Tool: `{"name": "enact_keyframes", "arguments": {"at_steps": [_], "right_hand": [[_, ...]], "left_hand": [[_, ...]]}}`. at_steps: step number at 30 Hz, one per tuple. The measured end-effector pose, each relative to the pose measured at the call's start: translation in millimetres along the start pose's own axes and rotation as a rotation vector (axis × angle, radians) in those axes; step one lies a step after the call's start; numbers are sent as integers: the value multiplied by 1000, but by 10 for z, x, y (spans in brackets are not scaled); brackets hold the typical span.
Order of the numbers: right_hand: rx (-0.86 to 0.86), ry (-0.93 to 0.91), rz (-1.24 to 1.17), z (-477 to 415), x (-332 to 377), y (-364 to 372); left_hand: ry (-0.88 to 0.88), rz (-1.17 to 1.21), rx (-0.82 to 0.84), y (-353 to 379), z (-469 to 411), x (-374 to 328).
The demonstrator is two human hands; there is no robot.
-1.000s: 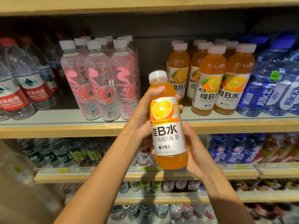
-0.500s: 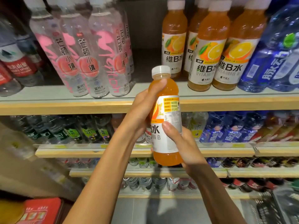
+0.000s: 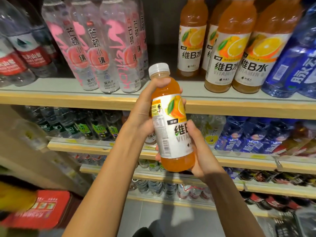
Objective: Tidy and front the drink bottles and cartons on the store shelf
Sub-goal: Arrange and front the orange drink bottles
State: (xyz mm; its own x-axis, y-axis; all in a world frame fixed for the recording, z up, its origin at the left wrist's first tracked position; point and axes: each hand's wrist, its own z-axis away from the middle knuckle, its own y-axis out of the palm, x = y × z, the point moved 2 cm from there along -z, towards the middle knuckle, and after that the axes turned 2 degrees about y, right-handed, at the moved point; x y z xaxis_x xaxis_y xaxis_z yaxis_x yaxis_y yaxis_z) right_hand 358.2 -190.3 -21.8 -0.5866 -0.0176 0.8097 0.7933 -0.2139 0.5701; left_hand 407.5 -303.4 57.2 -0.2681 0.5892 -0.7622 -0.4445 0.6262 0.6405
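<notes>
– In front of the wood-edged store shelf (image 3: 68, 98), where's your white-capped orange plastic juice bottle (image 3: 171, 134)?
– Mid-air, slightly tilted. Your left hand (image 3: 142, 117) grips its shoulder, your right hand (image 3: 202, 153) grasps its base.

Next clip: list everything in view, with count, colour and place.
shelves: four tiers, pale wood edge, across view
held bottle: one, orange, white label, before the shelves
orange bottles: at least four, top shelf, right of gap
pink bottles: several, clear with pink print, top shelf, left of gap
water bottles: several, clear, red labels, top shelf, far left
blue bottles: several, top shelf, far right; more one shelf down
green-label bottles: several, second shelf, left
crate: one, red, bottom left, blurred
left hand: one, grips held bottle's upper part
right hand: one, grips its lower part
</notes>
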Motion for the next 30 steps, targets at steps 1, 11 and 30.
{"name": "enact_keyframes", "arguments": {"at_steps": [1,11,30], "right_hand": [[123,41,-61,0,14,27],[90,-43,17,-188,89,215],[-801,-391,922,-159,245,224]], "left_hand": [[-5,47,81,4,-22,-15],[-45,69,361,-4,-149,-194],[477,-709,-395,275,-244,-168]]}}
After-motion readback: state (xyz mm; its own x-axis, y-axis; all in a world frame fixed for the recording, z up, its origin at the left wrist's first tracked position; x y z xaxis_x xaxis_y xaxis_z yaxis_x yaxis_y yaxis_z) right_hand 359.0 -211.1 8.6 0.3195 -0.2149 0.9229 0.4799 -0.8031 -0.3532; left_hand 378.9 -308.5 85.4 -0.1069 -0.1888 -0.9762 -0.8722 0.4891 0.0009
